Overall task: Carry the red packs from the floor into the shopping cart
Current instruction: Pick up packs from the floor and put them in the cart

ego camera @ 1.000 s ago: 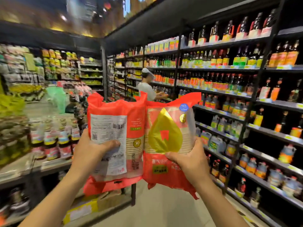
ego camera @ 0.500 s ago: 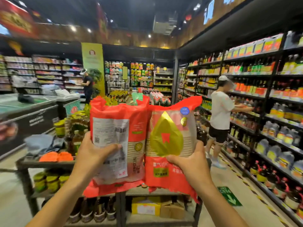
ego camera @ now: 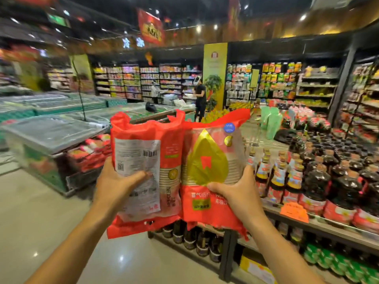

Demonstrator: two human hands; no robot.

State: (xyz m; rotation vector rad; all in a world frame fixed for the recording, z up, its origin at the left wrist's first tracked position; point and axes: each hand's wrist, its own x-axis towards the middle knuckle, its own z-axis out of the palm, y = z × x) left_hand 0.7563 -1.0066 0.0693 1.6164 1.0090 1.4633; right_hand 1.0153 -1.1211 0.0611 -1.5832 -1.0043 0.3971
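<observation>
I hold two red packs upright side by side at chest height. My left hand [ego camera: 118, 181] grips the left red pack [ego camera: 164, 144], whose white label with a barcode faces me. My right hand [ego camera: 239, 191] grips the right red pack [ego camera: 211, 203], which shows a gold leaf shape and a blue sticker. The two packs touch along their inner edges. No shopping cart can be made out in the head view; the packs hide what is straight ahead.
A low display rack [ego camera: 315, 224] of dark sauce bottles stands at my right. Chest freezers [ego camera: 51, 134] with red packets beside them lie at the left. The shiny floor [ego camera: 41, 212] opens to the left front. A person in black [ego camera: 200, 99] stands far ahead by shelves.
The view has swung left from the bottle-shelf aisle to the open freezer area. Both hands keep the same grip on the two packs.
</observation>
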